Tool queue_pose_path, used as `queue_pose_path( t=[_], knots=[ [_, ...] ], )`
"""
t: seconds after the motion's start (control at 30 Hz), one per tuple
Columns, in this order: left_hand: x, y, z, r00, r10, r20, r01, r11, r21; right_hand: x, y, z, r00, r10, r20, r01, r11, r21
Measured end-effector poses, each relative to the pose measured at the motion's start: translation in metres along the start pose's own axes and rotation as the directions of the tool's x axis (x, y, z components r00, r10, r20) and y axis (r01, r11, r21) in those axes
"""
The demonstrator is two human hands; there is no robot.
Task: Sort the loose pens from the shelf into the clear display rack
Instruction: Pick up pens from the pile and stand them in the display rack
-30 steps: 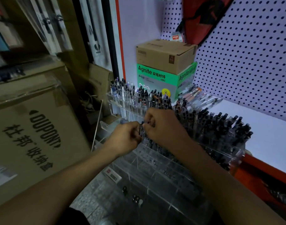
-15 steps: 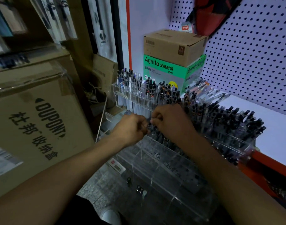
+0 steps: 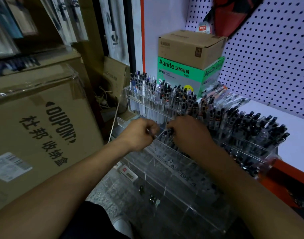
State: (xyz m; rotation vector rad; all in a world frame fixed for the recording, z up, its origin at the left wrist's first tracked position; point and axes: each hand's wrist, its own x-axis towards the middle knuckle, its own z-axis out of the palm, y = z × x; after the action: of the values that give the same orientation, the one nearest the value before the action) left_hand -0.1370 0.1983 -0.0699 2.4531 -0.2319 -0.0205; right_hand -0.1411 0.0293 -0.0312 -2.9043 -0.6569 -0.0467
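The head view looks down on a clear display rack (image 3: 182, 163) of stepped acrylic tiers standing at the front edge of a white shelf (image 3: 296, 135). The rack's upper tiers are packed with upright pens (image 3: 242, 125), mostly dark-capped, while the lower front compartments hold only a few small items too dim to identify. The left hand (image 3: 140, 133) is curled at the rack's left end and pinches a thin pen-like stick (image 3: 150, 133) between thumb and fingers, just beside the middle tier's left corner. The right hand (image 3: 187, 133) sits close to it, knuckles up, its fingers bent down among a cluster of pens (image 3: 167, 133) in that middle tier; they appear to grasp some of them, though the fingertips are hidden. Loose pens (image 3: 222, 94) lie flat on the shelf behind the rack, near a green Agnite box (image 3: 180, 73) with a brown carton (image 3: 189, 47) stacked on top in the shelf's back corner. A pegboard wall (image 3: 268, 57) rises behind. To the left stands a large DUPONT cardboard box (image 3: 37, 128).
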Motion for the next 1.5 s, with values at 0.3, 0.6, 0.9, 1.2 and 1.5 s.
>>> queue_pose_path(
  t=[0.3,0.6,0.9,1.2,1.5],
  knots=[
    [-0.001,0.021,-0.001,0.993,-0.040,0.107,0.062,0.975,-0.214,-0.032,0.029,-0.025,0.974,0.032,-0.225,0.042,0.948,0.316],
    [-0.007,0.031,-0.010,1.000,0.006,0.023,-0.001,0.982,-0.189,-0.050,0.043,-0.039,0.945,0.073,-0.320,0.087,0.883,0.461],
    [0.008,0.125,-0.039,0.968,0.153,-0.199,-0.229,0.863,-0.451,-0.061,0.081,-0.096,0.820,0.165,-0.548,0.172,0.842,0.511],
    [0.110,0.202,-0.009,0.973,0.230,0.026,-0.209,0.918,-0.336,-0.053,0.186,-0.098,0.794,0.453,-0.405,-0.051,0.714,0.699],
    [0.215,0.229,0.078,0.945,0.029,0.326,-0.132,0.945,0.299,-0.043,0.247,-0.052,0.765,0.584,-0.272,-0.223,0.635,0.740]
  ],
)
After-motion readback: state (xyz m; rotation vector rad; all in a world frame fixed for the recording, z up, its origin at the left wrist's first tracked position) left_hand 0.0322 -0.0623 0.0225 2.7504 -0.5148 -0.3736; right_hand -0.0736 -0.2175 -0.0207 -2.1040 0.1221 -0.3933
